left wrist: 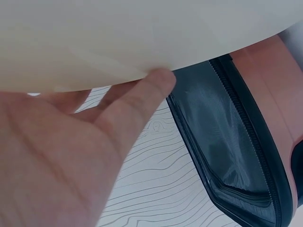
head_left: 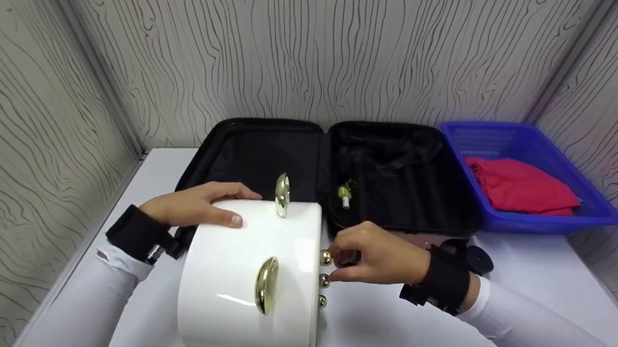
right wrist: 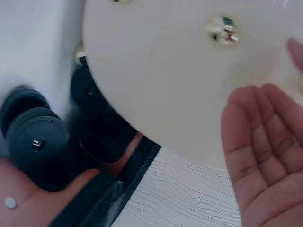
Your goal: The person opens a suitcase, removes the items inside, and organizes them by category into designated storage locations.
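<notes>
A glossy white drum-shaped box [head_left: 230,296] stands tilted between my hands, with two gold curved fittings [head_left: 265,286] on its rounded side. Small gold knobs [right wrist: 222,31] stud its flat round face. My left hand [head_left: 198,206] rests on the far left of the rounded side; its thumb [left wrist: 158,90] lies along the white surface and the other fingers go partly out of sight behind it. At the flat face, my right hand [head_left: 381,255] has thumb and forefinger at two of the knobs, its fingers [right wrist: 258,127] gently bent.
Behind the box an open suitcase [head_left: 322,164] with black lining lies on the white table [head_left: 382,324]. A small gold item [head_left: 345,194] with a white tag sits in its right half. Right of it stands a blue basket [head_left: 551,228] holding red cloth [head_left: 524,187]. Patterned walls enclose the table.
</notes>
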### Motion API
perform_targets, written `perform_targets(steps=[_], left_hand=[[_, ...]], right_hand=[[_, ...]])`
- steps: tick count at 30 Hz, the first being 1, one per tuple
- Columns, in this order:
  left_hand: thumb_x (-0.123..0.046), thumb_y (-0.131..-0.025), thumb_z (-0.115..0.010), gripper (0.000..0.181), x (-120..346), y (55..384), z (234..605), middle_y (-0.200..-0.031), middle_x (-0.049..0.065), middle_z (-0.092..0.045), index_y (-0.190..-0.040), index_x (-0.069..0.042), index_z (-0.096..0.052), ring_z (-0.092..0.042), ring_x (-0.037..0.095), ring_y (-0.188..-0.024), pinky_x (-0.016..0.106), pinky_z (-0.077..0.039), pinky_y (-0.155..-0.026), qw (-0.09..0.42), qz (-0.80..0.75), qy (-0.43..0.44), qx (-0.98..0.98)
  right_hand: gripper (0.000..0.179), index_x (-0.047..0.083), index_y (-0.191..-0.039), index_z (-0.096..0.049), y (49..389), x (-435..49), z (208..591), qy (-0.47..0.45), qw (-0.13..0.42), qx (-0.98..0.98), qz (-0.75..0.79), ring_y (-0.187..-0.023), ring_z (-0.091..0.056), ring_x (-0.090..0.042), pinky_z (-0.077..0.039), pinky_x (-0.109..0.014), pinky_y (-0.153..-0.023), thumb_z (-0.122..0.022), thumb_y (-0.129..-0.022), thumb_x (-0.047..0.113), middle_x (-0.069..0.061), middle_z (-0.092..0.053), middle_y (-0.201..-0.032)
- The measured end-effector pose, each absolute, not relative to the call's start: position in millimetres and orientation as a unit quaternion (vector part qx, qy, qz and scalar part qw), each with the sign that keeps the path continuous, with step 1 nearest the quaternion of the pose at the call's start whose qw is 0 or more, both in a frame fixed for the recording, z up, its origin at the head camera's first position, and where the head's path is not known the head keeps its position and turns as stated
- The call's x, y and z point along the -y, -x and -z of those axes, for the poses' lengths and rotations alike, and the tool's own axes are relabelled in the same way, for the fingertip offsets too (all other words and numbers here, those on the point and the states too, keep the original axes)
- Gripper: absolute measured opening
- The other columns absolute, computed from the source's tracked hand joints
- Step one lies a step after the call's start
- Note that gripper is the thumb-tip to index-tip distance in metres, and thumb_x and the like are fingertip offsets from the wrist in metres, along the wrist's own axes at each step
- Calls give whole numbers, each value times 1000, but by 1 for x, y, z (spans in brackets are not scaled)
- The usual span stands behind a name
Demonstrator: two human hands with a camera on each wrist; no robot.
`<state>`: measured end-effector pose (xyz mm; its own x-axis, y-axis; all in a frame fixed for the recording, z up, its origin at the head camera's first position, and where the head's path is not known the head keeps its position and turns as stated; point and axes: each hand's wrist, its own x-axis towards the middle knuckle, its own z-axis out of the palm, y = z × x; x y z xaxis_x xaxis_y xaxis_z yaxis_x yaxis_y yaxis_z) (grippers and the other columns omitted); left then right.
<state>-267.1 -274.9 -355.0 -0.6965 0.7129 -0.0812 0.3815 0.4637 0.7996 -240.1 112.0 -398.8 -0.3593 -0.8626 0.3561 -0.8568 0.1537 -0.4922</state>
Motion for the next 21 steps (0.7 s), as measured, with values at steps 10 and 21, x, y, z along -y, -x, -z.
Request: perform_targets(steps=[10,21], left_hand=[[-33,-100,-75,57,274,267,356,-140,14,-68,-150,-8,-62,-65,22,-119,26,-56,-98,208,-397,-329,-831],[-30,-100,-75,57,275,267,356,-140,13,-68,-151,-8,-61,-64,23,-121,25,-56,-99,211,-404,-325,-829]], right_hand=[[18,9,-83,-77,233,-101,421,533,31,-798,281,-67,-63,-6,-51,-12,-63,-86,-93,20,-1,-70,-74],[8,9,-91,-83,231,-112,426,571,29,-763,302,-72,-67,1,-56,-11,-68,-81,-97,14,0,-78,-82]])
